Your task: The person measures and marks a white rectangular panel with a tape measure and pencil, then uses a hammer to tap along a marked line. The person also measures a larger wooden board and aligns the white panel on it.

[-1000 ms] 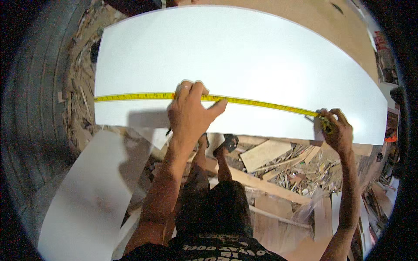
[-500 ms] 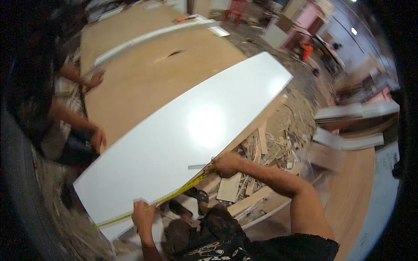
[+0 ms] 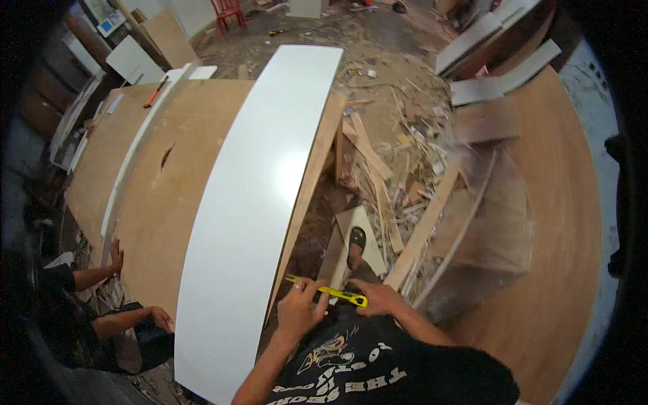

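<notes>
My left hand (image 3: 302,307) is closed on the yellow tape measure (image 3: 341,294) just past the long edge of a white curved panel (image 3: 239,202). My right hand (image 3: 380,299) grips the other end of the tape measure, to the right of my left hand, over my dark shirt and legs. The white panel lies lengthwise at my left, partly over a tan plywood sheet (image 3: 155,209), with a pale wooden board (image 3: 312,182) under its right edge. A sandalled foot (image 3: 356,246) stands below on a cream offcut.
A co-worker (image 3: 88,317) reaches onto the plywood at left. An orange-handled tool (image 3: 152,101) and long white strip (image 3: 135,155) lie on it. Wood scraps (image 3: 412,155) cover the floor; plastic sheeting and a brown panel (image 3: 560,236) are at right, a red chair (image 3: 229,15) at back.
My view has swung, so the white panel runs lengthwise instead of across. The tape, earlier stretched along the panel, is off it and much shorter, and my hands have come together.
</notes>
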### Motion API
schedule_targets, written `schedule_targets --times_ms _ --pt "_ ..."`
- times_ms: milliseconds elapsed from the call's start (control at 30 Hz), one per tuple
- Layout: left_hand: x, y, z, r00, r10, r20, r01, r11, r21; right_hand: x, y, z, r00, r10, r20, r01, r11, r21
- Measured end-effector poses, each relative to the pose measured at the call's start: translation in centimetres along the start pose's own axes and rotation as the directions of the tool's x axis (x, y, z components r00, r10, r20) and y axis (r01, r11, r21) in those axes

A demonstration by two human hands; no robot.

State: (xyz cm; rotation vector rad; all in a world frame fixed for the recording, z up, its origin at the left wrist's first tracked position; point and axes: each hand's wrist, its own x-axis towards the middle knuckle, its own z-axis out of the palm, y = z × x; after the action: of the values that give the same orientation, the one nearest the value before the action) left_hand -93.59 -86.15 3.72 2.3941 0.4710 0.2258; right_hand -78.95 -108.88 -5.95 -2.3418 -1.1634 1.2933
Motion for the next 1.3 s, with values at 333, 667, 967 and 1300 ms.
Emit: schedule_targets --times_ms 333,667,967,1300 --pt "32.7 -15.8 7.4 0.801 -0.513 -0.309 0.551 0.833 0.046 7.3 24.0 -17.6 0.905 0.424 -0.033 -0.396 0.869 0.298" --pt "37.4 -22.9 12.3 0.51 -0.53 -0.678 0.748 0.662 0.046 17.4 31.7 -40.2 0.868 0.497 0.005 -0.058 0.091 0.994" --pt "37.1 -23.8 13.3 0.391 -0.629 -0.672 0.871 0.489 0.049 40.8 37.6 -58.6 0.987 0.163 0.007 -0.059 0.318 0.946" --pt "71.4 -24.7 11.3 0.018 -0.854 -0.521 0.993 0.076 -0.089 61.8 36.2 -88.3 0.974 0.195 0.115 -0.175 0.324 0.93"
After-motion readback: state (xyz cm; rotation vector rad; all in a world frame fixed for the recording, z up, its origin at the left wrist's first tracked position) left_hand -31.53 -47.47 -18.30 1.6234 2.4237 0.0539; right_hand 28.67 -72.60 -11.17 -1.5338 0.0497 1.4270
